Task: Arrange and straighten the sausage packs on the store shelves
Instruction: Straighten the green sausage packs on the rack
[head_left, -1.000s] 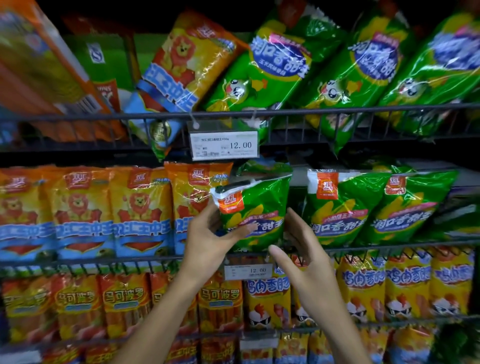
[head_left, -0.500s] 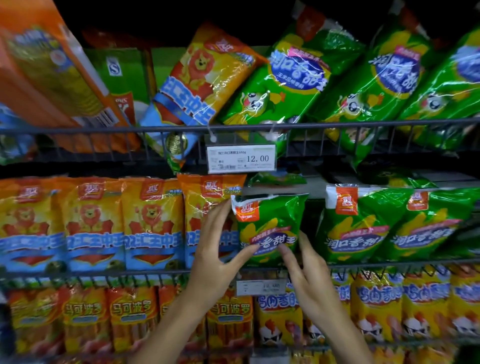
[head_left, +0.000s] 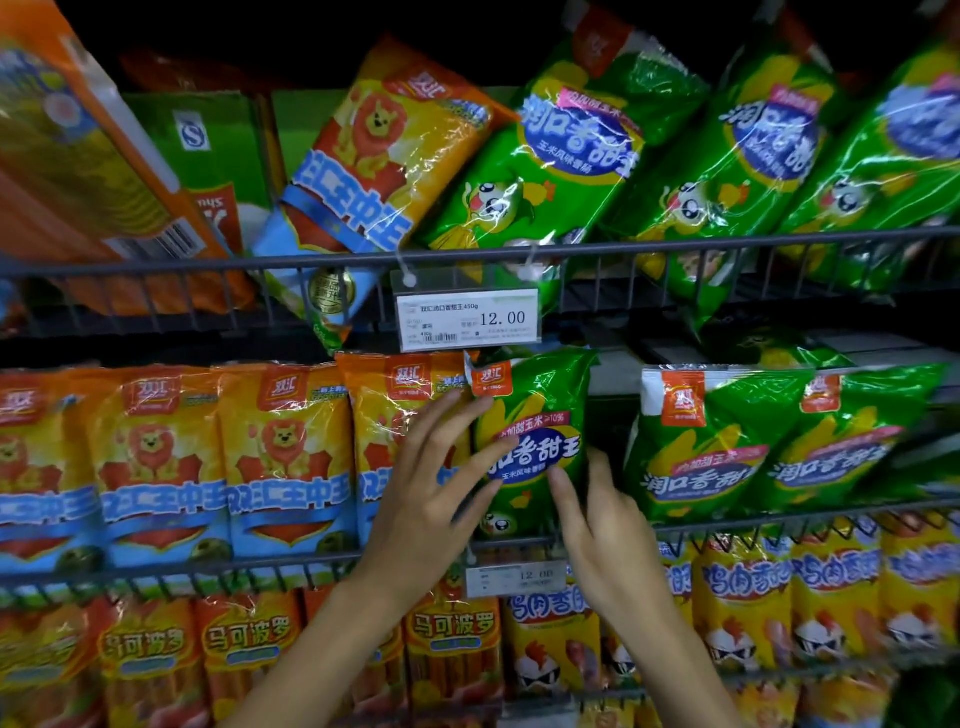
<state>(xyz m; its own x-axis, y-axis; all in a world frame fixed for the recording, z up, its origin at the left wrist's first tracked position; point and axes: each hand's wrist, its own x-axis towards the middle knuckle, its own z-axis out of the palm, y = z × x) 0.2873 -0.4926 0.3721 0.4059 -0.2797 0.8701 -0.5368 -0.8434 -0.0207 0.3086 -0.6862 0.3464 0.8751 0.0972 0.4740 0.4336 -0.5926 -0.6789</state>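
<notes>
Steadying the green pack (head_left: 535, 441) upright against the rail (head_left: 260, 564) looks best with left hand (head_left: 436, 499) and right hand (head_left: 605, 525) spread flat on its face, not gripping.

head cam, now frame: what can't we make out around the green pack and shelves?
- Left edge of the green pack: head view, covered by the left hand.
- Its lower right corner: behind the right hand.
- Lower price tag: print blurred, only the price reads.
- Far-right green packs: motion-blurred.
- Top shelf back: too dark.
</notes>
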